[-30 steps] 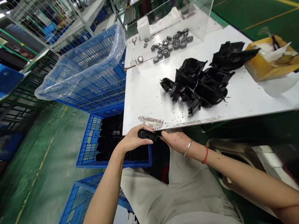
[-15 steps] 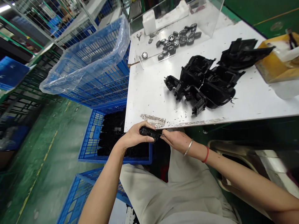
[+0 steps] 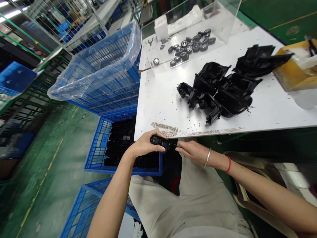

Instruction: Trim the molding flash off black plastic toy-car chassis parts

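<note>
Just below the table's front edge, my left hand (image 3: pixel 146 144) grips a black plastic part (image 3: pixel 160 142) between thumb and fingers. My right hand (image 3: pixel 192 151) is closed on a thin tool (image 3: pixel 179 146) with a bit of red showing at the fingers. Its narrow dark shaft points left at the part's right end; whether the tip touches is too small to tell. Several black moulded plastic shells (image 3: pixel 223 89) lie heaped on the white table (image 3: pixel 158 102), beyond my hands.
Small black toy wheels (image 3: pixel 183 55) lie near a clear plastic sheet (image 3: pixel 223 26). A blue crate (image 3: pixel 99 138) of black parts sits below on the left, with a plastic-lined crate (image 3: pixel 99 79) behind it. A yellow box (image 3: pixel 294 71) stands at the right.
My right hand has drawn a little to the right, away from the black part, so more of the tool's shaft and some red now show. The whole view has shifted slightly.
</note>
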Motion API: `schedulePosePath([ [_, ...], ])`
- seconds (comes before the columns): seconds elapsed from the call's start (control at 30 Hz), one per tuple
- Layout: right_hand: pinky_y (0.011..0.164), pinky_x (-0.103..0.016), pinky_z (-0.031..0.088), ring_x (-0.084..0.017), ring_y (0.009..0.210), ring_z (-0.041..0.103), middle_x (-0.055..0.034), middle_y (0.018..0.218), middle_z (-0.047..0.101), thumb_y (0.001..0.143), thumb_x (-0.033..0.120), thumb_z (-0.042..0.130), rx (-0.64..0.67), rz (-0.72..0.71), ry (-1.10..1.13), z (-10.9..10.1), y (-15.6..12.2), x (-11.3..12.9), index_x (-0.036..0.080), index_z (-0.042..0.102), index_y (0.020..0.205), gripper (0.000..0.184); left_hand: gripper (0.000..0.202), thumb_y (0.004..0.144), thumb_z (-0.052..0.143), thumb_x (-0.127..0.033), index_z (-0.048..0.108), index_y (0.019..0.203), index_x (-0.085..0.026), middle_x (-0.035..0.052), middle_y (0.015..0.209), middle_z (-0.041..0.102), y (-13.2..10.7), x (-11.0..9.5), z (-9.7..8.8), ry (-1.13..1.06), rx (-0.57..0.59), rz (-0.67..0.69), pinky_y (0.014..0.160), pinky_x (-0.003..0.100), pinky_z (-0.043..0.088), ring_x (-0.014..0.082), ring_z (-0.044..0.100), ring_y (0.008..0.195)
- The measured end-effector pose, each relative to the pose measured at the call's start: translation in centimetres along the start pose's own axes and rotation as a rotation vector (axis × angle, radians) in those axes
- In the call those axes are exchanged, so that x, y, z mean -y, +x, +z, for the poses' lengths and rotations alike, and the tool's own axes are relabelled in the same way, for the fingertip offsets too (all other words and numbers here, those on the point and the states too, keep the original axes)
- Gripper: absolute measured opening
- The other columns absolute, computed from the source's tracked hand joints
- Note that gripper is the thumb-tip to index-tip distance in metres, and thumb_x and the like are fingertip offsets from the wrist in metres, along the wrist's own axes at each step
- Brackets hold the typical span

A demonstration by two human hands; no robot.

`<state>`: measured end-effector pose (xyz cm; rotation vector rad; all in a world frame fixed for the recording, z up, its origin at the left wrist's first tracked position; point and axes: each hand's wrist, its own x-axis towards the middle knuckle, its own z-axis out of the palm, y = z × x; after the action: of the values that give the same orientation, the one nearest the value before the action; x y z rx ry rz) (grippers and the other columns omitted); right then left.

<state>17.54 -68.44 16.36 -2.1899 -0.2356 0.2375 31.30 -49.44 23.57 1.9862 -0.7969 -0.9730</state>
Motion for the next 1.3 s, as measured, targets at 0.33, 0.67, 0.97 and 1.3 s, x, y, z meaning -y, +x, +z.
schedulePosePath([
  [0.33,0.052,-0.025,0.030,-0.011,0.052,0.044,0.0037,0.059,0.049,0.097,0.042,0.030,0.047,-0.030,0.036,-0.1,0.9,-0.4,0.023,0.036,0.075,0.029,0.043,0.061,0.081,-0.032,0.066,0.098,-0.018,0.0039,0.102,0.067,-0.1,0.2,-0.1,-0.002,0.009,0.002,0.092,0.032,0.042,0.0221,0.059,0.101],
  [0.67,0.054,-0.025,0.034,-0.011,0.054,0.047,0.0035,0.060,0.049,0.096,0.034,0.034,0.149,-0.023,0.092,-0.5,2.2,0.3,0.022,0.041,0.072,0.028,0.043,0.061,0.081,-0.034,0.066,0.099,-0.018,0.0051,0.106,0.067,-0.3,0.7,0.0,-0.019,-0.008,0.029,0.094,0.034,0.042,0.0228,0.060,0.103],
  [0.97,0.048,-0.026,0.021,-0.010,0.047,0.030,0.0075,0.055,0.031,0.098,0.042,0.030,0.063,-0.015,-0.068,-1.0,-1.7,0.7,0.024,0.029,0.073,0.030,0.041,0.064,0.078,-0.036,0.065,0.099,-0.017,0.0035,0.095,0.067,-1.5,-1.0,-0.8,0.069,-0.009,0.042,0.083,0.030,0.046,0.0200,0.060,0.091],
  [1.3,0.051,-0.027,0.025,-0.010,0.050,0.030,0.0068,0.058,0.033,0.098,0.045,0.028,-0.118,0.127,0.079,1.3,-5.2,-0.2,0.024,0.034,0.072,0.033,0.036,0.070,0.074,-0.034,0.064,0.101,-0.019,0.0063,0.109,0.065,1.8,-5.2,-5.3,0.223,-0.529,0.330,0.100,0.038,0.041,0.0231,0.058,0.107],
])
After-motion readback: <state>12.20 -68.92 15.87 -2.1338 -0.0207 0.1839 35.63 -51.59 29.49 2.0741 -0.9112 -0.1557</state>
